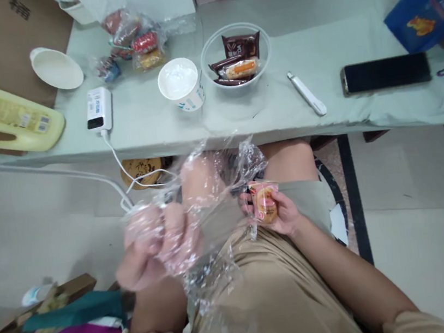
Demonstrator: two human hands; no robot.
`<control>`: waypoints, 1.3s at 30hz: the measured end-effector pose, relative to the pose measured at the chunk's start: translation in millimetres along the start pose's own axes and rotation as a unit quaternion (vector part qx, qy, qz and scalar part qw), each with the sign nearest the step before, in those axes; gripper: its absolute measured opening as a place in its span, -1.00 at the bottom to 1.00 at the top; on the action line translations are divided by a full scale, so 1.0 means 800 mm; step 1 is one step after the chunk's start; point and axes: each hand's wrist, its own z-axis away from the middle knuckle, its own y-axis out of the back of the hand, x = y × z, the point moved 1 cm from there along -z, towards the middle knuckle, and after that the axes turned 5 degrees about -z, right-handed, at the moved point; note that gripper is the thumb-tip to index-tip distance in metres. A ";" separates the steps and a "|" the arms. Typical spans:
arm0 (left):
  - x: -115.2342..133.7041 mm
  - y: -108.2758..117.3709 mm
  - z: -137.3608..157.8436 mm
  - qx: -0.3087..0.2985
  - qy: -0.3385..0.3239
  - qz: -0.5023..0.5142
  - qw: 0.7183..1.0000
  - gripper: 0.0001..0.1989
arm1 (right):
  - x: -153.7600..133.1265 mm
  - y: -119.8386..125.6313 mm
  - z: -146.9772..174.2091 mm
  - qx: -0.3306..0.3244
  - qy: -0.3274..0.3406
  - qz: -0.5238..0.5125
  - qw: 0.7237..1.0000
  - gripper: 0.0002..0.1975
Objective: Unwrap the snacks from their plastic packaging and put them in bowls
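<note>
Over my lap, my left hand [154, 242] is closed on a clear plastic bag [220, 211], its crinkled film spread across the fingers and toward my right side. Motion smears this hand somewhat. My right hand [289, 215] grips a small wrapped snack [265, 203] with a pink and yellow packet, thumb along its edge. Part of the bag's film lies close to that packet; whether they touch I cannot tell. On the table stands a clear plastic bowl [264, 64] with several wrapped snacks in it, and left of it a white paper cup [190, 96] lined with clear plastic.
The table [296, 23] also carries wrapped snacks in clear film [142, 40], a white power bank [99, 109] with a cable, a white utility knife [306, 94] and a phone [385, 73]. A yellow jug [4, 114] stands at left, a blue box [430, 5] at right.
</note>
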 end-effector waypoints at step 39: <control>-0.163 0.124 -0.062 0.062 0.250 0.235 0.937 -0.70 | -0.327 -0.176 -0.167 0.066 0.245 0.932 0.261 -0.51</control>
